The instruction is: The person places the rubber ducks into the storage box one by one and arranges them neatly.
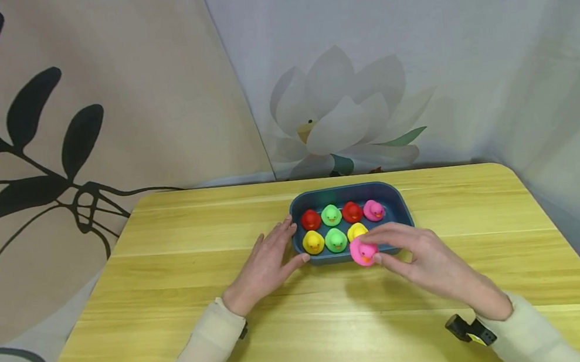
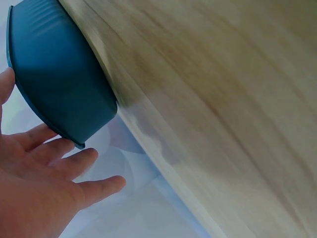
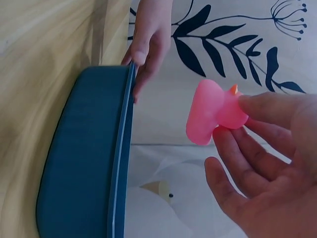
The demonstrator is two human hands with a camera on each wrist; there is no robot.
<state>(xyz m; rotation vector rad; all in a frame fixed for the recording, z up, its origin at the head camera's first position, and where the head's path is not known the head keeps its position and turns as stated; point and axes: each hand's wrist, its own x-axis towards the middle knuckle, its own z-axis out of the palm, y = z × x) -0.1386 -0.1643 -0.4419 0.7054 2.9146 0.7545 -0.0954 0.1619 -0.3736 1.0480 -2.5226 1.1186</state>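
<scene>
A pink rubber duck is pinched between the thumb and fingers of my right hand, held over the front edge of a dark blue tray. The right wrist view shows this duck raised beyond the tray's rim. In the tray's back row sit a red duck, a green duck, another red duck and a pink duck. The front row has yellow and green ducks, one yellow duck partly hidden. My left hand rests spread at the tray's left end, fingertips against its rim.
The tray stands near the back edge of a wooden table. Behind it hangs a pale cloth printed with leaves and a flower. A small black device is worn at the right wrist.
</scene>
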